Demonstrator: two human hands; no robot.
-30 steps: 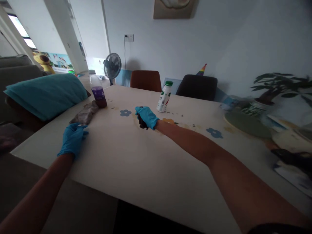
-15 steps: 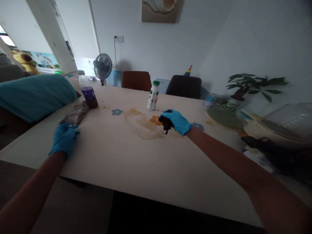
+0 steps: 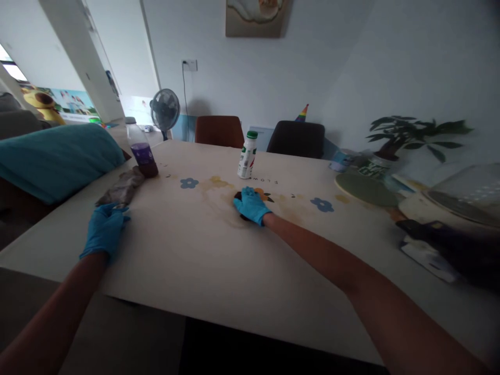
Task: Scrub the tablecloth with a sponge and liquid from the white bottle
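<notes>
The right hand, in a blue glove, has its fingers bent over a dark cloth and holds it against the table. The cloth is on a brownish stain, beside an orange flower print. A white bottle stands upright just behind. The left hand, also gloved, is half open at the near end of a grey cloth; I cannot tell if it grips this cloth.
</notes>
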